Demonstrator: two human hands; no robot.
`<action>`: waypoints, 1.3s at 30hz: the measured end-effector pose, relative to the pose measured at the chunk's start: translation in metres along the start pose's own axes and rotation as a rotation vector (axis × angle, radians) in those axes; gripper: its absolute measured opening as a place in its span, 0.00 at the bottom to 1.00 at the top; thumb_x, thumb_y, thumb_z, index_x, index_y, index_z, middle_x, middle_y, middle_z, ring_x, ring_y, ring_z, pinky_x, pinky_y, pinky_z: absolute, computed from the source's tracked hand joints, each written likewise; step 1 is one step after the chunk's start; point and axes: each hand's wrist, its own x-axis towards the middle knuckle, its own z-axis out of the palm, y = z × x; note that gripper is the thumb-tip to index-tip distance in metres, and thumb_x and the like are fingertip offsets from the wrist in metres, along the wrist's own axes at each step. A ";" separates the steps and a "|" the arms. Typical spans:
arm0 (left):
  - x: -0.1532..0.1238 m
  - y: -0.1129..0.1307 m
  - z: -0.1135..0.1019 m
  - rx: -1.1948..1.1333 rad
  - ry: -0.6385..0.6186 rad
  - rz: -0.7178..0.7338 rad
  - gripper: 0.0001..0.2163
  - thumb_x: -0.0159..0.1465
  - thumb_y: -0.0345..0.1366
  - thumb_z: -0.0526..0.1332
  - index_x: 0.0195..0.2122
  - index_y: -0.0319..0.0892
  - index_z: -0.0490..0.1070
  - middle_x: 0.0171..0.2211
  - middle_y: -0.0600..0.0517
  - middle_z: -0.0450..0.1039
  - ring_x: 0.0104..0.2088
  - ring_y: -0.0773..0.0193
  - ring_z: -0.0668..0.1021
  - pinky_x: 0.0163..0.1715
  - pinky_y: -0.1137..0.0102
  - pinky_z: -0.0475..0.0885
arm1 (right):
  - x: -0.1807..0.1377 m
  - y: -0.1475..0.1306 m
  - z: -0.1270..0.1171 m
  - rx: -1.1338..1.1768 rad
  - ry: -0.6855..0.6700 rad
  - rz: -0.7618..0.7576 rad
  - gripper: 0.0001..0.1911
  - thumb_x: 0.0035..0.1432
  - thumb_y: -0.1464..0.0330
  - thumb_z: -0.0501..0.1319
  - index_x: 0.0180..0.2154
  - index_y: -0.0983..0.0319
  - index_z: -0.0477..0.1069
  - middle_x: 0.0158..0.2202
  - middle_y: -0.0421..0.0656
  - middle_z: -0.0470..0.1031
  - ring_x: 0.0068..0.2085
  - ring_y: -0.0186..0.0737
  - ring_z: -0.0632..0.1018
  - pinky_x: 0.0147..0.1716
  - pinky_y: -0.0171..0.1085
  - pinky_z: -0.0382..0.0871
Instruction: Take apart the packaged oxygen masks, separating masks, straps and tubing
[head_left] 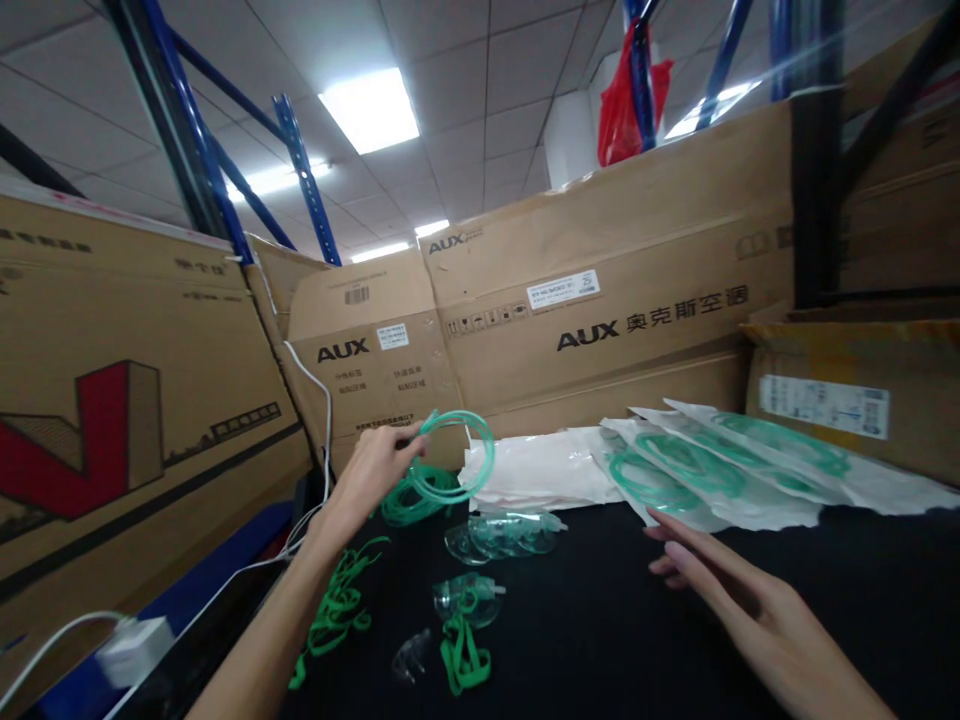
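Note:
My left hand [384,462] pinches a coil of pale green tubing [487,465], lifted over a pile of more tubing coils [405,505] on the black table. My right hand [712,580] hovers over the table at the right, fingers stretched out, holding nothing. Its fingertips are nearest to the white pouches with green tubing inside [667,475]. Between the hands lie stacked clear green masks [506,535]. Closer to me is a single mask [457,597] with a bright green strap [465,660] on it, beside a small clear plastic piece [411,655].
Loose green straps [337,610] lie beside my left forearm. A stack of white pouches [540,470] sits at the back. Cardboard panels [615,300] wall off the far side. A white power adapter [135,650] with cables is at the left, and an open carton [855,390] at the right.

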 end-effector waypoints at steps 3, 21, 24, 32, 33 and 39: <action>0.017 -0.049 0.010 0.053 -0.030 -0.100 0.18 0.68 0.45 0.54 0.37 0.39 0.81 0.27 0.52 0.81 0.31 0.57 0.82 0.33 0.73 0.68 | -0.002 0.000 0.000 0.067 -0.036 0.061 0.29 0.54 0.46 0.64 0.50 0.58 0.81 0.45 0.50 0.84 0.35 0.48 0.85 0.35 0.41 0.83; -0.010 -0.075 0.050 0.154 -0.121 -0.253 0.27 0.69 0.52 0.54 0.60 0.38 0.71 0.60 0.38 0.72 0.60 0.44 0.72 0.57 0.60 0.65 | -0.016 -0.008 0.016 -0.171 -0.250 -0.136 0.20 0.65 0.54 0.59 0.43 0.58 0.84 0.42 0.49 0.84 0.43 0.50 0.84 0.45 0.42 0.79; -0.057 -0.053 0.041 0.000 -0.213 -0.128 0.25 0.67 0.56 0.54 0.55 0.48 0.76 0.53 0.47 0.79 0.55 0.49 0.77 0.55 0.63 0.68 | -0.022 -0.020 0.042 -0.193 -0.389 -0.225 0.16 0.68 0.60 0.57 0.43 0.57 0.83 0.40 0.47 0.83 0.42 0.47 0.83 0.43 0.39 0.79; -0.117 -0.024 0.067 -0.163 -0.310 0.078 0.17 0.64 0.40 0.64 0.54 0.52 0.76 0.49 0.51 0.79 0.51 0.54 0.77 0.56 0.60 0.67 | -0.023 -0.033 0.116 -0.192 -0.572 -0.308 0.15 0.65 0.71 0.59 0.52 0.56 0.76 0.44 0.44 0.75 0.36 0.38 0.79 0.37 0.34 0.75; -0.114 -0.020 0.071 -0.169 -0.298 0.099 0.13 0.65 0.39 0.62 0.51 0.50 0.78 0.46 0.51 0.80 0.50 0.54 0.77 0.54 0.61 0.68 | -0.023 -0.033 0.119 -0.195 -0.564 -0.298 0.16 0.65 0.71 0.59 0.54 0.56 0.74 0.45 0.45 0.75 0.35 0.37 0.78 0.37 0.34 0.75; -0.107 0.019 0.079 -0.353 -0.112 0.248 0.09 0.69 0.34 0.58 0.44 0.46 0.79 0.43 0.51 0.78 0.45 0.60 0.79 0.47 0.68 0.72 | -0.021 -0.033 0.098 -0.177 -0.520 -0.215 0.26 0.64 0.71 0.58 0.63 0.59 0.65 0.48 0.48 0.74 0.36 0.39 0.77 0.42 0.40 0.76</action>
